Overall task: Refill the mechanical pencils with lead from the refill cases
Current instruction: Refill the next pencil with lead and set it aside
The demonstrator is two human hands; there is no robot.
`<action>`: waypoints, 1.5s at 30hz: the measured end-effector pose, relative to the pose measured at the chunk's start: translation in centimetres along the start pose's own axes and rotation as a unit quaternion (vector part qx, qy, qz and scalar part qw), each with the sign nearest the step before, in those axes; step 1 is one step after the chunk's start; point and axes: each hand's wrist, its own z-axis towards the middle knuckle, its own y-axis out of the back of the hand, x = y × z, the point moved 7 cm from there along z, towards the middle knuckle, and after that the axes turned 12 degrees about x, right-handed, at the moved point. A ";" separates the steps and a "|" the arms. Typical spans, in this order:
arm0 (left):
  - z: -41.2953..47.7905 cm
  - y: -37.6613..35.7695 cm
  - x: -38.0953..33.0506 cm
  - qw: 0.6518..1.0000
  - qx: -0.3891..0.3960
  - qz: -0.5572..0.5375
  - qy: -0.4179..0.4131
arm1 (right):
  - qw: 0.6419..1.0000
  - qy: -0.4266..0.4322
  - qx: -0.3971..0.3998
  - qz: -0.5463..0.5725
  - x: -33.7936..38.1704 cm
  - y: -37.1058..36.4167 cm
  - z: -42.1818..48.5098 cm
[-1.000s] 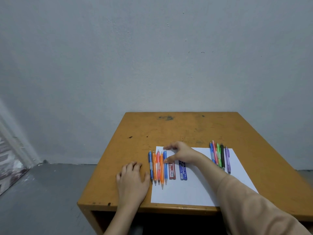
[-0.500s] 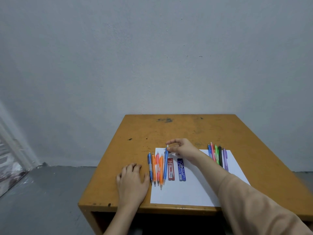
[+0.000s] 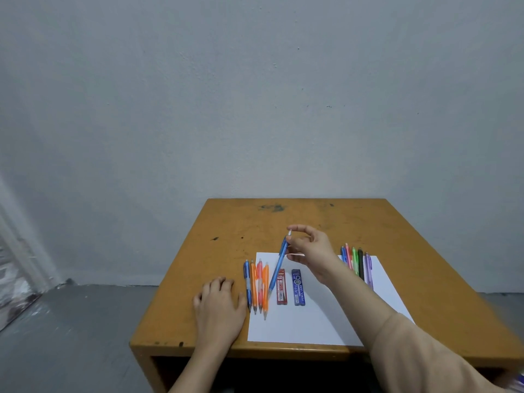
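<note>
My right hand (image 3: 309, 248) pinches the top end of a light blue mechanical pencil (image 3: 277, 269), which slants up off the white paper (image 3: 320, 321) with its tip low by the left row. That left row of pencils (image 3: 256, 285), one blue and several orange, lies at the paper's left edge. A red lead refill case (image 3: 281, 287) and a blue refill case (image 3: 298, 287) lie side by side on the paper. My left hand (image 3: 219, 304) rests flat on the table beside the left row.
A second row of coloured pencils (image 3: 356, 263) lies at the paper's right side, partly behind my right forearm. The small orange-brown table (image 3: 243, 222) stands against a grey wall, with grey floor to its left.
My right hand has taken the light blue pencil by its top end and lifted that end up and to the right, away from the left row. My left hand stayed put.
</note>
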 end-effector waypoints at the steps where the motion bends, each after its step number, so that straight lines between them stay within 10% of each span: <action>1: 0.0 0.1 0.0 1.000 0.001 -0.002 0.000 | 1.000 0.012 -0.010 0.002 0.1 0.0 -0.4; 20: -3.1 -0.4 -8.3 0.936 -0.087 -0.095 -0.329 | 0.971 0.034 -0.156 0.176 -4.5 3.7 -8.3; 45: -2.9 -0.4 -5.7 0.957 -0.158 -0.098 -0.222 | 0.994 0.010 -0.103 0.047 -5.5 3.9 -7.5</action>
